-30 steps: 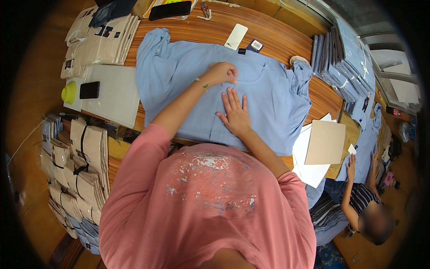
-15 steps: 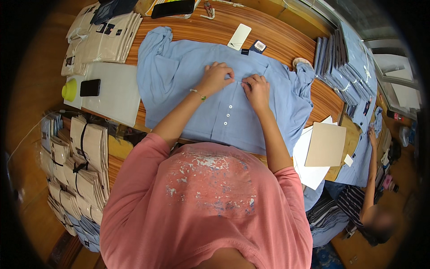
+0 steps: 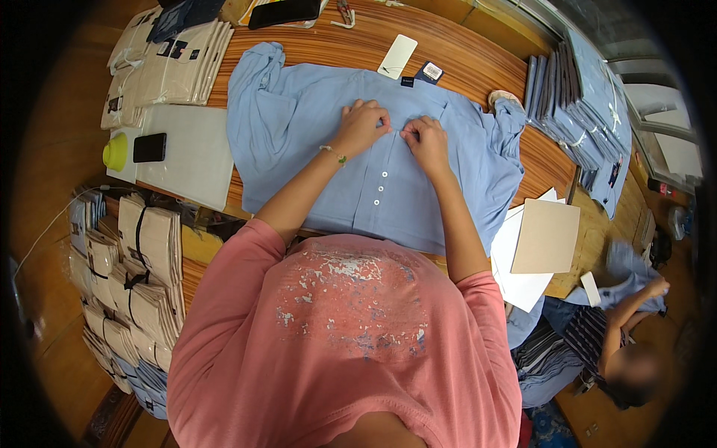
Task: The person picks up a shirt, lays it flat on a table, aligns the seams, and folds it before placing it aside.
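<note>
A light blue shirt (image 3: 411,213) lies spread across the table, with white buttons (image 3: 381,189) running down its front placket. My left hand (image 3: 363,125) pinches the placket's fabric between thumb and fingers, high on the front. Just to its right, my right hand (image 3: 427,143) pinches the same strip, thumb against bent fingers. The fingertips nearly meet; any button between them is too small to make out. A white hang tag (image 3: 397,57) and a dark tag (image 3: 429,72) lie beyond the collar.
Folded beige garments (image 3: 183,67) are stacked at the far left, near a phone (image 3: 149,147). Bagged blue shirts (image 3: 575,104) stand at the right. Beige card (image 3: 546,235) and white sheets (image 3: 515,287) lie beside the shirt. Another person (image 3: 612,336) handles blue cloth at lower right.
My hands keep almost the same place on the placket, fingertips slightly closer together. At lower right, the other person has pulled the blue garment off the surface and bent their arm.
</note>
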`<state>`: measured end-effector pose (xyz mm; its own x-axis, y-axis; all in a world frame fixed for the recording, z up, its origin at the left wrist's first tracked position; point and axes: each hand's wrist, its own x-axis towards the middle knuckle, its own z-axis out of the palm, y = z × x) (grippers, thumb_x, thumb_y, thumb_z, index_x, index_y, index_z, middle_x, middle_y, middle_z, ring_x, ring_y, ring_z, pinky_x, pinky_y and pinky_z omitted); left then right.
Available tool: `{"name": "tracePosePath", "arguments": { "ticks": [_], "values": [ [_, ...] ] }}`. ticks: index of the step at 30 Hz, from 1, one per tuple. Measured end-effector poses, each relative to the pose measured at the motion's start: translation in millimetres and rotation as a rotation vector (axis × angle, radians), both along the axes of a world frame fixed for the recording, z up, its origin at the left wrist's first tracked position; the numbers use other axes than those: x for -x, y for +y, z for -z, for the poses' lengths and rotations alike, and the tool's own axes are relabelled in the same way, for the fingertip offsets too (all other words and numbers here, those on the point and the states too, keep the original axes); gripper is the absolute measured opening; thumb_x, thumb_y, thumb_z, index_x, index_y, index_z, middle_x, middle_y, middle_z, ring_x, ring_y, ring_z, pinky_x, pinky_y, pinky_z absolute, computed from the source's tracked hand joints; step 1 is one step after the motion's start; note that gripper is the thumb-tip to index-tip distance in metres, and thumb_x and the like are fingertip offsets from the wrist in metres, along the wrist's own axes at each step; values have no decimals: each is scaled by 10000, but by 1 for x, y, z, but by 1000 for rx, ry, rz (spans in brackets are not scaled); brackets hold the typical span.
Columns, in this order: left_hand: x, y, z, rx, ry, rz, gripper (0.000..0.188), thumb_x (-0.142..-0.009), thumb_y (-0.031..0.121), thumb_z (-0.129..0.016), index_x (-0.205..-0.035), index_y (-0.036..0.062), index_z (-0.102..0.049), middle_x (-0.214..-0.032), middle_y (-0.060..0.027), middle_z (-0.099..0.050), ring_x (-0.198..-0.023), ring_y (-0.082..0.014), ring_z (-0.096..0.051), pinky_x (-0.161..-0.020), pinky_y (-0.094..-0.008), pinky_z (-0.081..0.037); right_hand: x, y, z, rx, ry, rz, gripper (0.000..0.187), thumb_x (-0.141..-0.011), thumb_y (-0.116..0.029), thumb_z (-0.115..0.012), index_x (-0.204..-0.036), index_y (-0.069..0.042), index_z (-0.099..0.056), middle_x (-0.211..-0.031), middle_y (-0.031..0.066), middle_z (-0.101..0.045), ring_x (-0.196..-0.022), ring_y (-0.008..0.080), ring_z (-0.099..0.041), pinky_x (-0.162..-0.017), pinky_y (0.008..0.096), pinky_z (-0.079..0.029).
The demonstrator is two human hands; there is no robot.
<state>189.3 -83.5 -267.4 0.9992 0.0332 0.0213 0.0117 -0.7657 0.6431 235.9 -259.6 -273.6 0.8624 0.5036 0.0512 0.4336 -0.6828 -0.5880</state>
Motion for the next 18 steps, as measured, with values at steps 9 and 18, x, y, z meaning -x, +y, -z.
{"name": "tracePosePath", "arguments": {
  "ticks": [9,18],
  "values": [
    [-1,0,3,8,5,-14,121,-723,239,-729,-716,159,-639,-856,20,-584,-953,-213,-486,-806,-390,-314,-1,1,-1,31,28,0,98,-726,-185,-707,-777,-123,-650,-865,32,-597,-882,248,-533,-755,403,-397],
    [20,6,-21,-89,-115,-45,277,-741,254,-709,-967,128,-611,-1037,-43,-577,-1081,-256,-477,-909,-421,-331,7,-19,-20,-194,-39,68,168,-745,-170,-697,-848,-57,-627,-887,86,-611,-881,290,-562,-755,385,-433]
  ]
}}
